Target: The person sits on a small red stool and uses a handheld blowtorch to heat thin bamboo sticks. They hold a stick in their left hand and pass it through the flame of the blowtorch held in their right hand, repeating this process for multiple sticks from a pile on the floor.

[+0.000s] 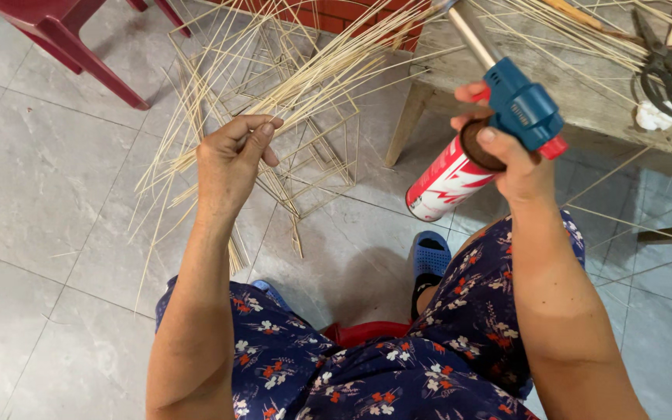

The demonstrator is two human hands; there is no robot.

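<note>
My left hand [231, 159] pinches a fan of thin pale bamboo splints [305, 78] slanting up-right toward the metal nozzle of the blue-headed red-and-white gas torch [499, 128] that my right hand [507, 152] grips closed.

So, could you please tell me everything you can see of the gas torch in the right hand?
The gas torch has a red and white can, seemingly metal, with a blue head that looks like plastic and a silver metal nozzle tube running up towards the wooden bench. A red part shows at the head's lower edge. It is held tilted in the air, can end down and left, above the tiled floor. The right hand grips it where can and head meet, fingers wrapped around. No flame is visible.
</note>
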